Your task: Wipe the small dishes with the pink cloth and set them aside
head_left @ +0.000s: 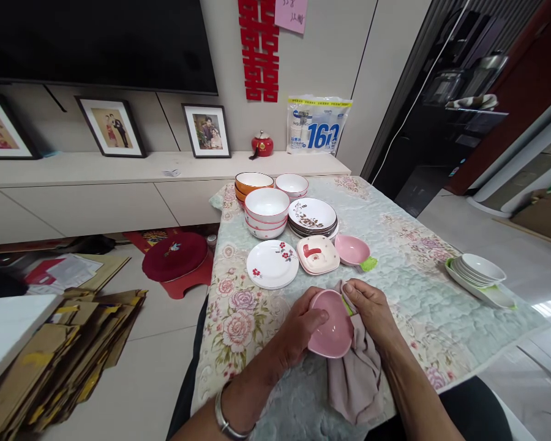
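Observation:
A pink bowl with a green leaf-shaped handle is tilted toward me above the table's near edge. My left hand grips its left side, thumb over the inner wall. At the bowl's right side, my right hand pinches a greyish-pink cloth around the green handle. The rest of the cloth hangs down below the bowl. Just beyond my hands lie a similar pink bowl, a squarish cream dish with a red design, and white plates with red flowers.
Farther back stand stacked white bowls, orange bowls and brown-flowered plates. White dishes sit near the right edge of the floral tablecloth. A red stool and flattened cardboard are on the left.

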A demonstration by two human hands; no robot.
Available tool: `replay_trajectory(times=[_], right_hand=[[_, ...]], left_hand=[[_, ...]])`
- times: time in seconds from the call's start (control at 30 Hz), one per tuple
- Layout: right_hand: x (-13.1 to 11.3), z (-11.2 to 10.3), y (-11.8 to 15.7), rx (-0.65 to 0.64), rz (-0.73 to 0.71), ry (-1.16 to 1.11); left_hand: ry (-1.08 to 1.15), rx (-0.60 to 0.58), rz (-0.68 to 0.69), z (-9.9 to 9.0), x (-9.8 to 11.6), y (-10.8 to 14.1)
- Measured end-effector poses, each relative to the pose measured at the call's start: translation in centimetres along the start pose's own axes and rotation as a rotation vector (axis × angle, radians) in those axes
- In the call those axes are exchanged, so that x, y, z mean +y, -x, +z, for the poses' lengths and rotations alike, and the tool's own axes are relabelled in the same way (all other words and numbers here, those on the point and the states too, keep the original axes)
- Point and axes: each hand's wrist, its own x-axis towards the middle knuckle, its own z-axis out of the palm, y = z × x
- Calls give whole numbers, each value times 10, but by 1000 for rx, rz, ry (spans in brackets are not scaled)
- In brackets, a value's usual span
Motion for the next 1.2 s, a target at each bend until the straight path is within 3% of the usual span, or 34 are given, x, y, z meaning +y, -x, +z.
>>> replay_trajectory(times=[0.13,0.4,0.57,0.77,1.0,1.2], right_hand=[[-1,4,-2,23,54,-84],[-9,6,7,-165,227,-326],[-7,5,7,-80,228,-341],[-2,9,4,19,161,-263],[-4,17,6,-45,68,-138],[3,31,9,46,-162,382]], left_hand=[[13,60,60,1,-3,-1],[-27,113,215,-4,-7,-2],[-151,63,243,-6,-5,0],[-167,79,268,-5,-9,0],[-163,186,384,-4,-8,-1],[-136,323,400,-11,-14,-7]])
